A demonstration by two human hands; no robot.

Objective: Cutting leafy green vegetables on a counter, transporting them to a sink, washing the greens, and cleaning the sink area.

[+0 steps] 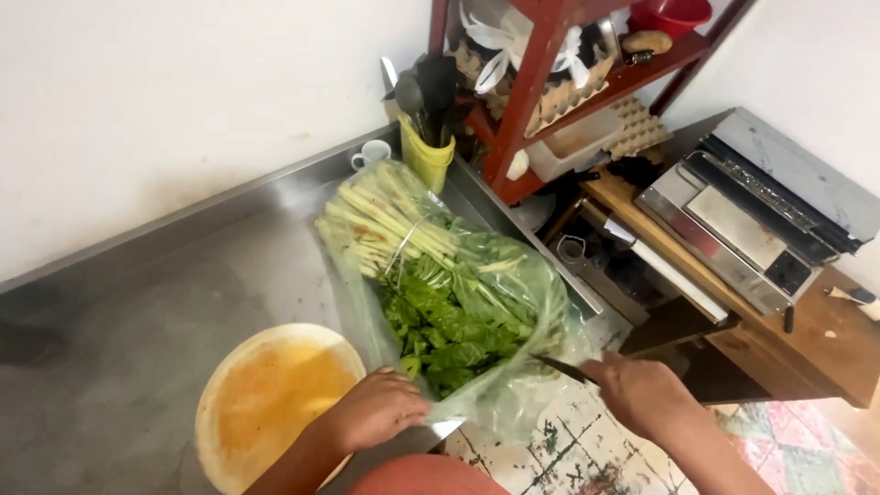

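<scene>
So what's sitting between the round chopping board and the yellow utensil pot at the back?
In the head view, the clear plastic bag of leafy greens lies on the steel counter between the round board and the yellow utensil pot.
</scene>
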